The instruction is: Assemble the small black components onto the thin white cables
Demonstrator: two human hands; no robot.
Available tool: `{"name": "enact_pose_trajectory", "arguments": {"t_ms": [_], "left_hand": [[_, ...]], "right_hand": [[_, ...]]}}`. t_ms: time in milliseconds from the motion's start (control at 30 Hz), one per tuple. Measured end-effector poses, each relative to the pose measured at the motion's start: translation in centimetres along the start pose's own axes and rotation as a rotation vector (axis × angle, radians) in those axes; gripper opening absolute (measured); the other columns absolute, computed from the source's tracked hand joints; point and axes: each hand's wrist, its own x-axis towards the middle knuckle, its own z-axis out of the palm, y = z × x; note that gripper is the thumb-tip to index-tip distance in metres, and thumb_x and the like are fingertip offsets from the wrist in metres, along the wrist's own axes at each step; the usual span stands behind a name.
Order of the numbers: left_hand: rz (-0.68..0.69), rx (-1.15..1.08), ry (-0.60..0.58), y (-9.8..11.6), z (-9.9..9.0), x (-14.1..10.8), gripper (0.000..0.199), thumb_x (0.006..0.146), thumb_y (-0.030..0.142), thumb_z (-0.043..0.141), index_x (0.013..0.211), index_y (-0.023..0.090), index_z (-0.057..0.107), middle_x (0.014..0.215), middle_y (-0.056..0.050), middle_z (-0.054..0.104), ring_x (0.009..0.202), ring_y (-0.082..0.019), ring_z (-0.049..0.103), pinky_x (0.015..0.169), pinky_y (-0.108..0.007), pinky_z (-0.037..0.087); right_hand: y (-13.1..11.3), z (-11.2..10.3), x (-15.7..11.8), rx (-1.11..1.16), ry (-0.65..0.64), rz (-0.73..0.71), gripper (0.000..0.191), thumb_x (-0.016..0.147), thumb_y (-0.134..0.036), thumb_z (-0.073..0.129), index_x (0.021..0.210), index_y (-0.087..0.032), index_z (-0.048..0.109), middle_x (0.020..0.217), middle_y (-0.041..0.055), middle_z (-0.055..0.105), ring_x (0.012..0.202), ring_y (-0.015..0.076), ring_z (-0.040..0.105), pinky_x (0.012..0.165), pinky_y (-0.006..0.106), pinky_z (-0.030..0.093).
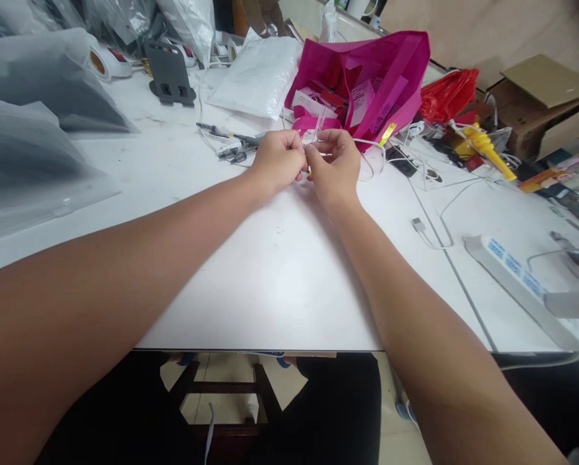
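My left hand (280,159) and my right hand (336,163) meet over the white table (270,271), fingertips touching. A thin clear plastic tube (320,121), like a pen barrel, sticks up from between the thumb and fingers of my right hand. The fingers of my left hand are curled closed against it, and what they pinch is hidden. A small yellow bit shows just under the fingertips. Several pens and pen parts (235,150) lie loose on the table, left of and partly behind my left hand.
Behind my hands stands a magenta bag (400,84) holding small boxes, beside a white plastic package (258,77). A black phone stand (170,74) and grey plastic bags (37,84) are at the left. Cables, a USB plug (418,225) and a power strip (512,265) lie at the right.
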Motion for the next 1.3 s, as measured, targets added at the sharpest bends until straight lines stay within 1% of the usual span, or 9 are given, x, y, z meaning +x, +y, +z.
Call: {"name": "enact_pose_trajectory", "arguments": {"t_ms": [167, 267, 400, 600, 733, 800, 1000, 1133, 1300], "left_hand": [[-0.001, 0.037, 0.009, -0.3, 0.0, 0.2, 0.03, 0.081, 0.009, 0.064, 0.06, 0.021, 0.047, 0.064, 0.001, 0.061, 0.056, -0.01, 0.058, 0.055, -0.022, 0.045], [-0.003, 0.028, 0.016, -0.3, 0.0, 0.3, 0.029, 0.081, 0.008, 0.063, 0.06, 0.021, 0.047, 0.064, 0.0, 0.061, 0.054, -0.01, 0.058, 0.054, -0.023, 0.045], [-0.007, 0.029, 0.029, -0.3, 0.1, 0.4, 0.029, 0.081, 0.006, 0.061, 0.06, 0.021, 0.047, 0.064, 0.0, 0.061, 0.053, -0.009, 0.057, 0.054, -0.023, 0.043], [-0.015, 0.009, 0.027, -0.3, 0.1, 0.4, 0.029, 0.081, 0.004, 0.061, 0.06, 0.02, 0.049, 0.064, 0.001, 0.061, 0.052, -0.009, 0.056, 0.054, -0.023, 0.043], [-0.012, -0.029, 0.02, -0.3, 0.2, 0.4, 0.029, 0.078, -0.001, 0.057, 0.058, 0.019, 0.05, 0.06, 0.001, 0.059, 0.049, -0.009, 0.056, 0.052, -0.023, 0.042], [-0.012, -0.059, 0.021, -0.3, 0.3, 0.5, 0.03, 0.076, -0.003, 0.054, 0.057, 0.019, 0.05, 0.057, 0.002, 0.057, 0.047, -0.009, 0.054, 0.051, -0.023, 0.041], [-0.029, -0.087, 0.029, -0.3, 0.4, 0.6, 0.031, 0.077, -0.003, 0.053, 0.057, 0.02, 0.046, 0.053, 0.003, 0.053, 0.045, -0.009, 0.051, 0.05, -0.023, 0.039], [-0.04, -0.085, 0.035, -0.1, 0.3, 0.5, 0.029, 0.077, -0.001, 0.052, 0.057, 0.02, 0.048, 0.054, 0.002, 0.053, 0.046, -0.009, 0.05, 0.049, -0.023, 0.04], [-0.061, -0.067, 0.069, 0.2, 0.3, 0.4, 0.028, 0.085, 0.006, 0.056, 0.063, 0.02, 0.047, 0.062, 0.001, 0.055, 0.048, -0.009, 0.052, 0.049, -0.024, 0.04]], "right_hand": [[0.5, -0.1, 0.1, -0.043, -0.047, -0.008, 0.049, 0.096, -0.067, 0.064, 0.125, -0.027, 0.059, 0.118, 0.0091, 0.07, 0.099, 0.0233, 0.073, 0.085, 0.045, 0.065], [0.6, -0.2, 0.1, -0.078, -0.061, -0.012, 0.05, 0.099, -0.065, 0.061, 0.13, -0.026, 0.058, 0.121, 0.0111, 0.07, 0.099, 0.0231, 0.074, 0.085, 0.043, 0.064], [0.7, -0.2, 0.1, -0.134, -0.062, -0.062, 0.05, 0.102, -0.065, 0.055, 0.133, -0.026, 0.057, 0.122, 0.0119, 0.07, 0.1, 0.023, 0.074, 0.084, 0.042, 0.064], [0.9, -0.2, 0.2, -0.134, -0.062, -0.058, 0.054, 0.102, -0.068, 0.053, 0.133, -0.025, 0.056, 0.122, 0.0124, 0.069, 0.099, 0.0234, 0.073, 0.083, 0.043, 0.064], [1.1, 0.0, 0.3, -0.165, -0.057, -0.086, 0.055, 0.103, -0.069, 0.05, 0.134, -0.024, 0.057, 0.123, 0.0133, 0.069, 0.103, 0.0252, 0.073, 0.082, 0.043, 0.064], [1.2, 0.1, 0.3, -0.195, -0.071, -0.099, 0.055, 0.103, -0.069, 0.048, 0.136, -0.025, 0.057, 0.123, 0.0133, 0.069, 0.102, 0.0252, 0.073, 0.081, 0.043, 0.064], [0.9, 0.3, 0.2, -0.235, -0.061, -0.086, 0.047, 0.105, -0.062, 0.05, 0.136, -0.026, 0.056, 0.118, 0.0119, 0.07, 0.094, 0.0232, 0.074, 0.076, 0.042, 0.064], [0.6, 0.4, 0.1, -0.187, -0.064, -0.056, 0.049, 0.104, -0.064, 0.051, 0.134, -0.026, 0.057, 0.12, 0.0127, 0.07, 0.099, 0.0241, 0.073, 0.08, 0.043, 0.065], [0.7, 0.4, 0.1, -0.126, -0.063, -0.051, 0.049, 0.102, -0.066, 0.054, 0.131, -0.026, 0.057, 0.124, 0.0126, 0.069, 0.106, 0.025, 0.072, 0.085, 0.044, 0.065]]}}
